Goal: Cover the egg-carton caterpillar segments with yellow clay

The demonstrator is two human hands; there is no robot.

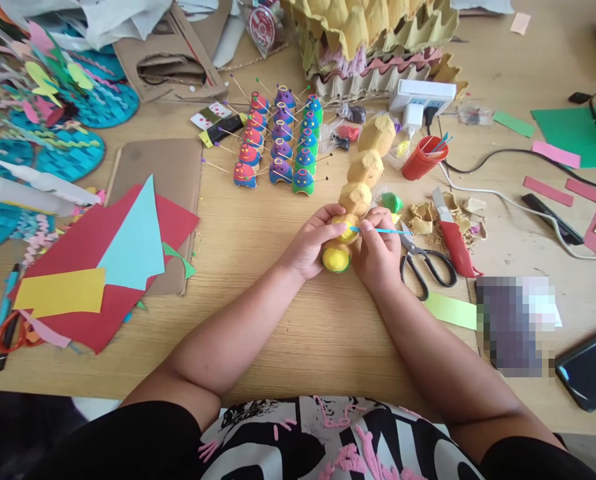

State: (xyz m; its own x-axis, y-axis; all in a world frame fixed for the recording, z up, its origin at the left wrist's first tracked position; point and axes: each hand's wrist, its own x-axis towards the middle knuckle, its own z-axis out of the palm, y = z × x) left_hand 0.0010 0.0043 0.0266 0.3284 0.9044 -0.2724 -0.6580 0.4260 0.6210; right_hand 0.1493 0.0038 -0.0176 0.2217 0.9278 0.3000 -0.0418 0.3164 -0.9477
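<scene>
A strip of tan egg-carton cups [355, 197] runs away from me across the table. Its nearest cup has a yellow coating [336, 259] with green at the lower edge, and yellow also shows on the second cup. My left hand [309, 245] grips the strip from the left, its thumb by the second cup. A thin blue stick [385, 231] is pinched in my right hand [381, 252], with its tip at that cup's yellow patch. Scissors [428, 257] with black handles lie just right of my right hand.
Red, purple and green painted caterpillars [281, 150] stand beyond my left hand. To the right are a red-handled cutter [455, 240], an orange cup [421, 159] of sticks and a phone [591, 367]. Coloured paper [133, 240] and cardboard [151, 167] lie left; egg trays [373, 33] are stacked behind.
</scene>
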